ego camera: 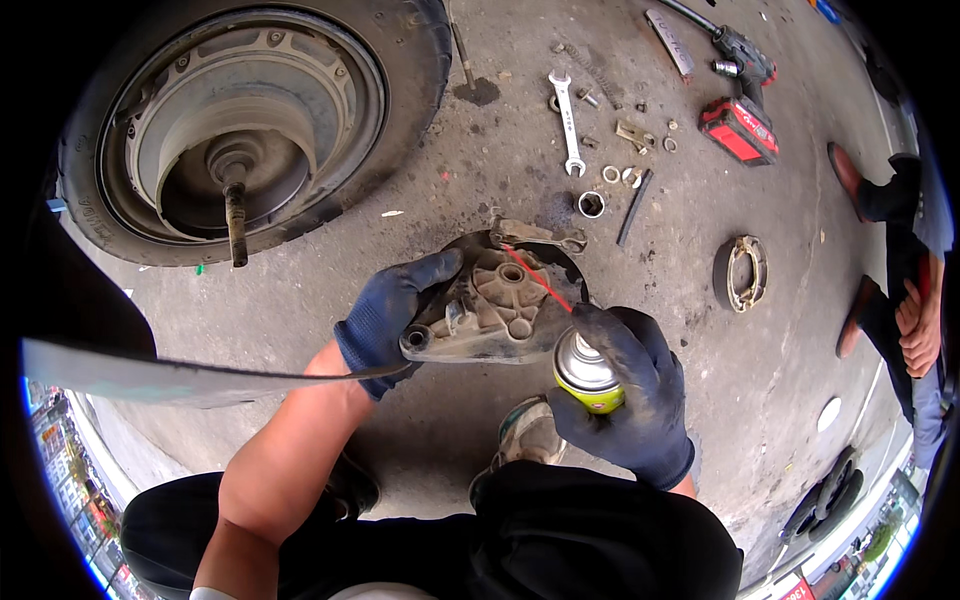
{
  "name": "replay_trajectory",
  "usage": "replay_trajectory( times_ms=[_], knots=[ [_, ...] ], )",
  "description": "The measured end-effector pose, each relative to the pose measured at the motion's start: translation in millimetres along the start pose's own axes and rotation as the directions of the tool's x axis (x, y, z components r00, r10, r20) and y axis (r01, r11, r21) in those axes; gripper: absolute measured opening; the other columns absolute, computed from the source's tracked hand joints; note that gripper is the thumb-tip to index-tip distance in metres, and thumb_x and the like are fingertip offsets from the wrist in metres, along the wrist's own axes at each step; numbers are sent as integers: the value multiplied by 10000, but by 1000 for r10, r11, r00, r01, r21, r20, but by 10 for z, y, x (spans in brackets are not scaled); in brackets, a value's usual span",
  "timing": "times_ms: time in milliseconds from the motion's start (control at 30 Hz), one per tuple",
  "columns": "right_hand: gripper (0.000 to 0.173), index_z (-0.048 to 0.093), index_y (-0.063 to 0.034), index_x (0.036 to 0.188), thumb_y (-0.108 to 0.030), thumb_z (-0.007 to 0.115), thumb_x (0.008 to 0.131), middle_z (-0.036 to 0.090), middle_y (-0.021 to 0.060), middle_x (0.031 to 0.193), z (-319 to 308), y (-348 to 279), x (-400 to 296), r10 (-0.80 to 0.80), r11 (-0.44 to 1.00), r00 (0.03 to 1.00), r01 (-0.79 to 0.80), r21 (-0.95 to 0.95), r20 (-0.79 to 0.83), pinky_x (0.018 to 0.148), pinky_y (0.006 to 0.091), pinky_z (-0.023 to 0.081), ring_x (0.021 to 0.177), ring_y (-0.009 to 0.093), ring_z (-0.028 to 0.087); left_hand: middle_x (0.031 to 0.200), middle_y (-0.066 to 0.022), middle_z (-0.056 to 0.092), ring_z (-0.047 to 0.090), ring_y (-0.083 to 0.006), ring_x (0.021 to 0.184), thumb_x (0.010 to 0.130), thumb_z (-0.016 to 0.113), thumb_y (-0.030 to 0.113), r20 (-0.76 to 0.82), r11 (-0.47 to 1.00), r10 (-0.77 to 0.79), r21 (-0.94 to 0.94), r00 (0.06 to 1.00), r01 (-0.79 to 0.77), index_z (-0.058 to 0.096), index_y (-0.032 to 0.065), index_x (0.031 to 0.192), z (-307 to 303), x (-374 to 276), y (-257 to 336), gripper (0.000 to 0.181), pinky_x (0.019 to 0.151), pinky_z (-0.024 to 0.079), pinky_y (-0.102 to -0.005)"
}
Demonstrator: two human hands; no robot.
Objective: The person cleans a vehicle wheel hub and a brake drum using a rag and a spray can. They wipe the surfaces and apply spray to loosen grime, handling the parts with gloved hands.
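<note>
My left hand (394, 315), in a dark blue work glove, grips the left edge of a dirty brake drum backing plate (480, 341). A brake lever arm (536, 234) sits along the plate's far edge. In my right hand (637, 390), also gloved, is an aerosol spray can (589, 375) with a silver top and a yellow-green body. My right index finger lies on its nozzle. From there a thin red straw (536, 277) reaches over the plate, its tip near the lever's base. Whether spray is coming out, I cannot tell.
A wheel with tyre (405, 142) lies upper left, its axle sticking up. Beyond the plate are a double open-ended wrench (568, 127), a socket (591, 204) and small hardware. A cordless impact wrench (750, 90) and brake shoes (741, 274) lie right. Another person's hands (919, 330) show at the right edge.
</note>
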State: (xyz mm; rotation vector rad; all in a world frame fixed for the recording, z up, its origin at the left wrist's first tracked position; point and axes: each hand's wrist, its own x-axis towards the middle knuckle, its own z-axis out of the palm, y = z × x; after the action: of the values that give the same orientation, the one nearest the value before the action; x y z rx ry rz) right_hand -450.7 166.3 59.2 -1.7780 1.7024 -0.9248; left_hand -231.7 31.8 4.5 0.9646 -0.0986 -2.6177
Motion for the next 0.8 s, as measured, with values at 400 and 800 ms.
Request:
replay_trajectory(
  times_ms=[400, 800],
  knots=[
    [686, 585, -85, 1299, -77, 785, 642, 656, 177, 1105, 16, 36, 1, 72, 993, 996, -67, -95, 46, 723, 407, 592, 884, 350, 705, 1394, -302, 535, 568, -440, 1258, 1026, 486, 209, -50, 999, -29, 38, 998, 31, 437, -94, 1420, -143, -4, 19, 499, 1095, 454, -554],
    [698, 589, -96, 1310, -75, 790, 642, 655, 168, 1081, 8, 46, 0, 87, 994, 994, -82, -66, 70, 730, 404, 588, 880, 342, 704, 1348, -301, 569, 615, -426, 1197, 1024, 509, 188, -138, 996, -20, 81, 990, 31, 460, -92, 1404, -143, -6, 20, 474, 1033, 517, -529]
  ],
)
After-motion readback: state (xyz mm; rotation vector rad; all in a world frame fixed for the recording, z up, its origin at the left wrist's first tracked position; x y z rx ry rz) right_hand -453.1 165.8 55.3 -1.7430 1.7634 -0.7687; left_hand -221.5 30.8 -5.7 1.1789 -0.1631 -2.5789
